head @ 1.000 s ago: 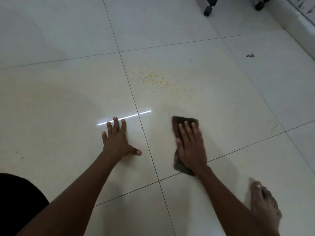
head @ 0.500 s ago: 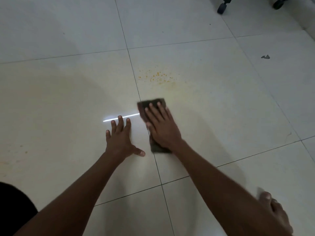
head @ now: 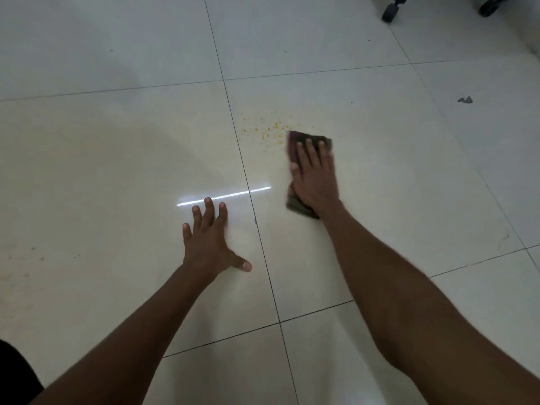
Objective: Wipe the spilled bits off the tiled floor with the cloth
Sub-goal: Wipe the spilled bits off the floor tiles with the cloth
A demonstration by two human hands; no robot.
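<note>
A dark folded cloth [head: 298, 206] lies flat on the pale tiled floor [head: 117, 159]. My right hand [head: 315, 176] presses down on it with straight fingers, covering most of it. Small yellow-orange spilled bits [head: 267, 130] are scattered on the tile just left of the cloth's far end, touching its edge. My left hand [head: 209, 244] rests flat on the floor with fingers spread, to the left of a tile joint and nearer to me than the cloth.
Two black chair castors [head: 391, 11] stand at the top right. A small dark scrap [head: 465, 99] lies on the tile to the right. A bright strip of reflected light [head: 225, 196] crosses the floor by my left fingertips. Faint specks [head: 32, 258] mark the left tile.
My right hand slid the cloth left and forward, then right and farther forward, up to the edge of the spilled bits. Fewer bits show than before. My left hand stayed planted.
</note>
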